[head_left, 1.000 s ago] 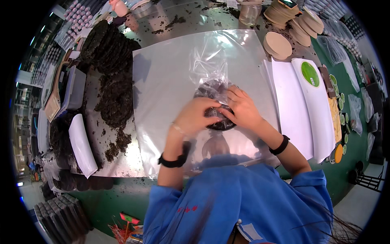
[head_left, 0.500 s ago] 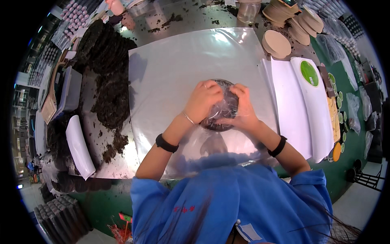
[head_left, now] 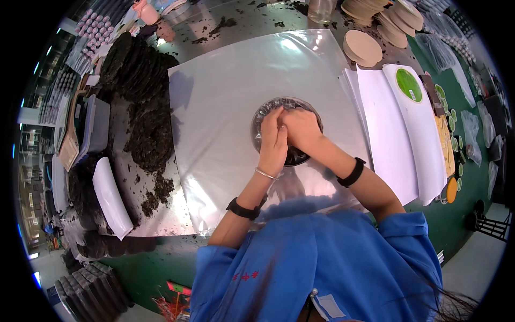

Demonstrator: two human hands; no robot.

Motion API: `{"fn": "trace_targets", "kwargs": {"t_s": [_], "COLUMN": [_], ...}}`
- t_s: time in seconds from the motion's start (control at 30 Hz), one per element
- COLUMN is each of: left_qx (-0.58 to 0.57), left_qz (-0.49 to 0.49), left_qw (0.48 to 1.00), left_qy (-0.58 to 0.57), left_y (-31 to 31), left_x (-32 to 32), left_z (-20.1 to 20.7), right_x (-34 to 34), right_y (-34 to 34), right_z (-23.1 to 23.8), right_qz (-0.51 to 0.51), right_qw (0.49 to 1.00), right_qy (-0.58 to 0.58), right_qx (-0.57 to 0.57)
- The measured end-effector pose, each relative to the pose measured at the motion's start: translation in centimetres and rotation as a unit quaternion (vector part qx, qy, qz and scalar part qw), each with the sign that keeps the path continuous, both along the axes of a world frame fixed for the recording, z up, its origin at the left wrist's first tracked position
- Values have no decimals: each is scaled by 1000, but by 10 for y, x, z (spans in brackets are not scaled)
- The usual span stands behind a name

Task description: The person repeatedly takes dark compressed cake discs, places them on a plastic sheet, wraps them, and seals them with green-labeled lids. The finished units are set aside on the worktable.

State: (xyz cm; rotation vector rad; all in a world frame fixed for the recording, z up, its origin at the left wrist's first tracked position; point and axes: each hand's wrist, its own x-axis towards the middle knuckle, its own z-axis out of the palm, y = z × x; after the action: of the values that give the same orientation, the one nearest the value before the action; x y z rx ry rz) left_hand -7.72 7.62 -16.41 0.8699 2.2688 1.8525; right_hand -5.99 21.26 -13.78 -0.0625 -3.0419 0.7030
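Note:
Ahead of me a round, dark-rimmed dish (head_left: pixel 255 119) lies on a clear plastic sheet, with crinkled clear plastic film (head_left: pixel 271 105) inside it over something dark. Over its middle my two hands meet. My left hand (head_left: pixel 274 140) leans in from the left, fingers long and pressed together, thumb against the other hand. My right hand (head_left: pixel 303 130) rests with its fingers bent down into the film, back of the hand upward. Both hands appear closed on the film; their fingertips are partly hidden.
A clear plastic sheet (head_left: pixel 214 102) covers the worktop. At left are a stack of dark pressed discs (head_left: pixel 131 67), loose dark crumbs (head_left: pixel 147 142), a plastic bin (head_left: pixel 97 126) and a white curled sheet (head_left: pixel 111 196). White papers (head_left: pixel 383 134) and round tan discs (head_left: pixel 363 48) lie at right.
My hands have gone from gripping either side of the film-covered dish to meeting over its middle. The right hand has turned its back upward. The whole view has shifted slightly.

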Motion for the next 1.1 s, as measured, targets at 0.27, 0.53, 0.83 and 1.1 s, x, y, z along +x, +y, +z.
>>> {"fn": "trace_targets", "kwargs": {"t_s": [0.27,0.53,0.83,1.1], "left_qx": [-47,-137,-137,-136], "left_qz": [5,-19,-24,-12], "left_qw": [998,974,985,983], "left_qy": [32,177,106,125], "left_y": [-5,-4,2,0], "left_x": [-4,2,3,3], "left_z": [-5,12,17,16], "right_x": [82,85,94,94], "right_y": [17,48,323,362], "right_z": [47,34,9,6], "right_qz": [62,126,-287,-121], "right_qw": [966,962,874,896], "right_qy": [238,217,9,-66], "right_qx": [-85,-106,391,422]}}
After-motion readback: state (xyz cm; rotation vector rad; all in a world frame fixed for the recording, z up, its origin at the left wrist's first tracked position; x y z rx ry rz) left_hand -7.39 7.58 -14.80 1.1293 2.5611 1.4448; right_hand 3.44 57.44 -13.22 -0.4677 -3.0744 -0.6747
